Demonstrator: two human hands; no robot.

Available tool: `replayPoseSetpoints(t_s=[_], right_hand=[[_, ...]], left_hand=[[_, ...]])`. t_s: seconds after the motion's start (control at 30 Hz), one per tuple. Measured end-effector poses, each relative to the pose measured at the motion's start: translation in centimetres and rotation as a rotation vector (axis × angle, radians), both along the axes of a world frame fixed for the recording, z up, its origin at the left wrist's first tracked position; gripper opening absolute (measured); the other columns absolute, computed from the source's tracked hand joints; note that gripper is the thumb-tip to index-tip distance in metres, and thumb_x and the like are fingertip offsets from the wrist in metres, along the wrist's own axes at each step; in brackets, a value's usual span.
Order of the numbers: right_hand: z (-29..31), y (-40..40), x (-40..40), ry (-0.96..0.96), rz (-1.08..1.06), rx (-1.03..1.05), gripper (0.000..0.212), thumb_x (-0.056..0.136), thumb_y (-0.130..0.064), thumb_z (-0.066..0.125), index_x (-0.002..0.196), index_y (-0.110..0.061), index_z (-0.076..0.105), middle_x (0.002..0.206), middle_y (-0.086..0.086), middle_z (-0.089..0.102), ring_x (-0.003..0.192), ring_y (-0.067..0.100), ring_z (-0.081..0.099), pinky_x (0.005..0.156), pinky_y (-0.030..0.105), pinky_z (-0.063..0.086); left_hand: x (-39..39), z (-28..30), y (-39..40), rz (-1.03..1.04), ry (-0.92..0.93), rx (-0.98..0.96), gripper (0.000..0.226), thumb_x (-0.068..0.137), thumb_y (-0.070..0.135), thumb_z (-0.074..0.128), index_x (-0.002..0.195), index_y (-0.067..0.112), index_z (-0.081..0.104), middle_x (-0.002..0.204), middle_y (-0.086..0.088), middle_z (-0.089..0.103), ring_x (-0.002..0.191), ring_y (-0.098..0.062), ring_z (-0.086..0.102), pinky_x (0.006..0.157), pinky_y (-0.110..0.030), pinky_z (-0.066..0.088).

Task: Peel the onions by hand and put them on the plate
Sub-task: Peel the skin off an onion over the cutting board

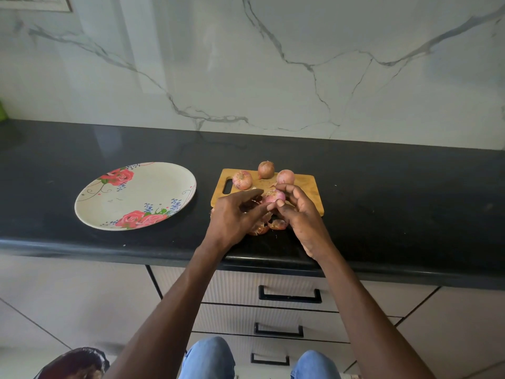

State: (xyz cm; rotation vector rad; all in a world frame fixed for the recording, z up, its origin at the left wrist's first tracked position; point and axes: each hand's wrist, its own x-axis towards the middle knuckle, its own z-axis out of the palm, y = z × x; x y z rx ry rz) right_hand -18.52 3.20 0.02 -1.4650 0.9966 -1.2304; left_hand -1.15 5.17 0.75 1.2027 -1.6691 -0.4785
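Observation:
A partly peeled pink onion [274, 197] is held above the front of a wooden cutting board [306, 187]. My right hand [303, 214] grips it with curled fingers and thumb. My left hand [235, 214] touches its left side with its fingertips and pinches at the skin. Three unpeeled onions stand at the back of the board: one on the left [242, 180], one in the middle [266, 169], one on the right [285, 177]. Loose skins [273, 225] lie under my hands. The flowered plate [109, 203] sits to the left, with nothing on it.
Everything rests on a black counter [396, 209] against a marble wall. Drawers with black handles [289, 295] are below the counter's front edge. A dark bag [76, 362] is on the floor at the lower left. My knees in jeans show at the bottom.

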Motion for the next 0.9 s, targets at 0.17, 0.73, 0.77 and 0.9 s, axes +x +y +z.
replayPoseSetpoints(t_s=[0.17, 0.73, 0.77, 0.9], right_hand=[[-0.11, -0.08, 0.01, 0.004, -0.037, -0.027, 0.027, 0.101, -0.018, 0.061, 0.121, -0.035, 0.06, 0.132, -0.003, 0.064, 0.122, 0.011, 0.062, 0.1, 0.038, 0.054], [0.12, 0.03, 0.03, -0.014, -0.05, -0.018, 0.027, 0.099, -0.014, 0.063, 0.116, -0.034, 0.06, 0.133, -0.002, 0.064, 0.116, 0.006, 0.064, 0.087, 0.023, 0.054], [0.13, 0.09, 0.01, -0.011, -0.048, -0.018, 0.027, 0.099, -0.014, 0.063, 0.116, -0.035, 0.06, 0.133, -0.002, 0.063, 0.117, 0.006, 0.063, 0.087, 0.022, 0.054], [0.08, 0.09, 0.03, 0.0, -0.043, -0.02, 0.026, 0.099, -0.016, 0.064, 0.115, -0.035, 0.06, 0.133, -0.001, 0.063, 0.117, 0.008, 0.063, 0.088, 0.025, 0.056]], left_hand=[[0.26, -0.48, -0.31, 0.007, -0.022, -0.116, 0.035, 0.088, 0.023, 0.077, 0.12, 0.009, 0.073, 0.11, 0.0, 0.074, 0.097, -0.002, 0.068, 0.083, -0.017, 0.056], [0.04, -0.86, -0.35, 0.007, -0.259, -0.232, 0.026, 0.095, 0.011, 0.067, 0.12, 0.005, 0.072, 0.12, -0.011, 0.071, 0.108, -0.019, 0.067, 0.09, -0.021, 0.053], [-0.03, -0.83, -0.29, 0.014, -0.259, -0.235, 0.025, 0.095, 0.01, 0.067, 0.119, 0.005, 0.072, 0.119, -0.01, 0.072, 0.107, -0.02, 0.067, 0.089, -0.025, 0.055], [0.01, -0.75, -0.11, 0.019, -0.212, -0.231, 0.022, 0.094, 0.008, 0.068, 0.114, 0.005, 0.074, 0.109, -0.008, 0.074, 0.095, -0.015, 0.068, 0.082, -0.018, 0.053]])
